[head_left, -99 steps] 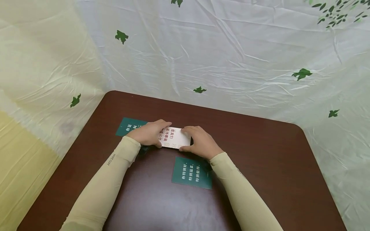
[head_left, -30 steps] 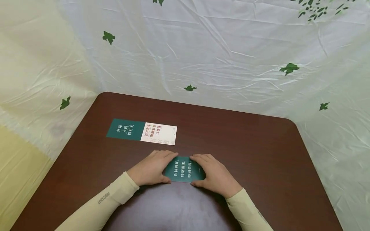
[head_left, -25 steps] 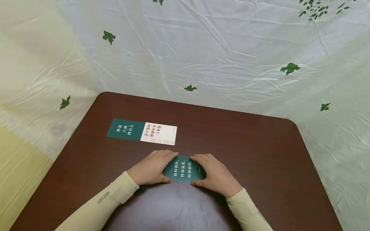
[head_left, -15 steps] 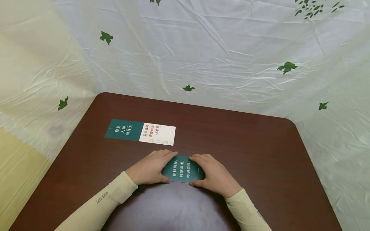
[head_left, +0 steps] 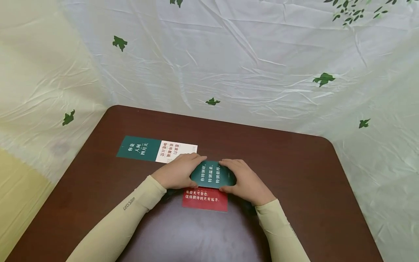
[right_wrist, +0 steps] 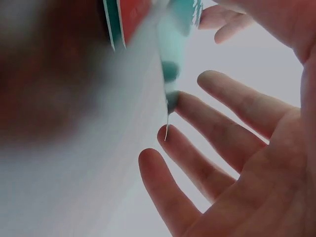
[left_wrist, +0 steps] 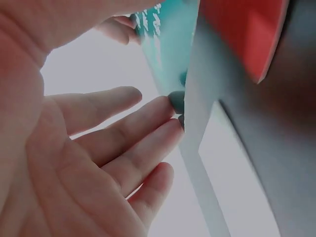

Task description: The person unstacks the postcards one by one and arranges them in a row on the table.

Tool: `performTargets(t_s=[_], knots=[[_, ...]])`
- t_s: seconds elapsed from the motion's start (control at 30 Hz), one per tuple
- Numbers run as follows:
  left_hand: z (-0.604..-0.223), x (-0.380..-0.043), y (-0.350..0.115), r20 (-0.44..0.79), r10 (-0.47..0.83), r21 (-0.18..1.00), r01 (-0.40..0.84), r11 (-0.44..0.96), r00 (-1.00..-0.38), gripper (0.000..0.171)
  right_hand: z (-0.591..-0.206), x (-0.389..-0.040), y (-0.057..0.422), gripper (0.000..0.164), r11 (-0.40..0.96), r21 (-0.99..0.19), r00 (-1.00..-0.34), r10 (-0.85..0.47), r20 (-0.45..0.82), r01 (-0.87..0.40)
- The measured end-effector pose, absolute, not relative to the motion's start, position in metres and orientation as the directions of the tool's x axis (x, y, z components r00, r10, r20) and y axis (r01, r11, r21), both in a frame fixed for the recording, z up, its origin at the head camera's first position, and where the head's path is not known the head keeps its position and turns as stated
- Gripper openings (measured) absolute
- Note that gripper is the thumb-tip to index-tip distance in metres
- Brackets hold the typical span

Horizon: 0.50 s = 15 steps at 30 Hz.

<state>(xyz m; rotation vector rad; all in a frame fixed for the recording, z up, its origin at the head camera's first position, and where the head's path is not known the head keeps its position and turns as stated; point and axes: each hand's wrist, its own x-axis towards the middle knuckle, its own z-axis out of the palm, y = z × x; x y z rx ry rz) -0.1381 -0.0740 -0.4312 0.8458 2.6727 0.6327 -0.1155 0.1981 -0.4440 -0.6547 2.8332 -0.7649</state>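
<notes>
Both hands hold a green card (head_left: 210,174) with white lettering, raised over the table in the head view. My left hand (head_left: 178,171) grips its left end between thumb and fingertips. At the opposite end my right hand (head_left: 250,182) pinches it the same way. Below the held card, partly covered by it, lies a red card (head_left: 204,203) with white lettering. In the right wrist view, another green edge (right_wrist: 114,27) shows beside the red card (right_wrist: 131,19). The left wrist view shows fingertips (left_wrist: 170,126) at the edge of the green card (left_wrist: 173,54).
Farther left lie a second green card (head_left: 152,151) and a white card (head_left: 178,146) with red lettering, end to end. My left hand overlaps the white one in the head view. The brown table (head_left: 294,171) has rounded corners, and pale cloth (head_left: 248,72) hangs behind it.
Earlier, both hands held the white card, now lying beside the left green card. They then took hold of the nearer green card and have lifted it forward, uncovering the red card.
</notes>
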Motion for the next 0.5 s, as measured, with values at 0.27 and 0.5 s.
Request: performTargets(t_s=[0.27,0.5], knots=[[-0.440,-0.185,-0.063,-0.146,0.555,0.485,0.430,0.762,-0.819,0.096,-0.452,-0.159,0.201,0.084,0.754,-0.564,-0.908,-0.419,-0.017,-0.337],[-0.447,-0.202,-0.057,-0.166,0.550,0.496,0.412,0.764,-0.819,0.096,-0.463,-0.175,0.209,0.083,0.764,-0.569,-0.914,-0.403,-0.051,-0.305]])
